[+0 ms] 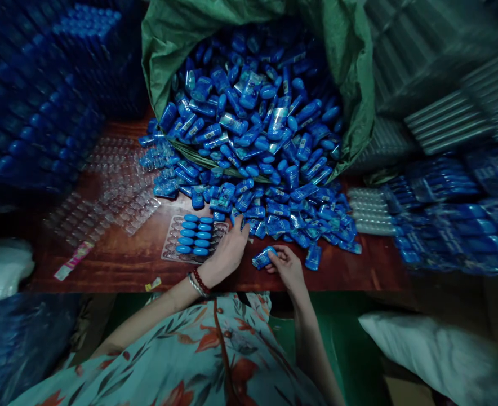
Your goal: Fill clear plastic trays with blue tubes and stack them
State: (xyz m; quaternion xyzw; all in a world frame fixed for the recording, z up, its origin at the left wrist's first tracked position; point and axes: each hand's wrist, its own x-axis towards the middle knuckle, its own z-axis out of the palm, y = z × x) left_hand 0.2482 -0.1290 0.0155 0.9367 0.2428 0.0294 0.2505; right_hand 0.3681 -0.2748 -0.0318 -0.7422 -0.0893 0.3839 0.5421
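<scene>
My right hand (288, 269) pinches a small blue oval container in printed wrap (264, 257), just above the table's front part. At the near edge of the heap, my left hand (231, 248) has its fingers closed around another blue wrapped container (234, 216), mostly covered by the fingertips. Left of that wrist lies a clear plastic blister tray (169, 248). Two columns of glossy blue oval containers (201, 243) sit in its middle, and the cavities on either side hold none. A heap of blue wrapped containers (283, 210) spreads in front of both hands.
A large green sack (359, 84) opens toward me, its blue containers spilling onto the reddish wooden table (118, 265). Clear blister sheets (118, 186) lie at left. Stacked filled trays (29, 124) rise on the left; silvery trays (447, 121) and blue packs (460, 220) on the right.
</scene>
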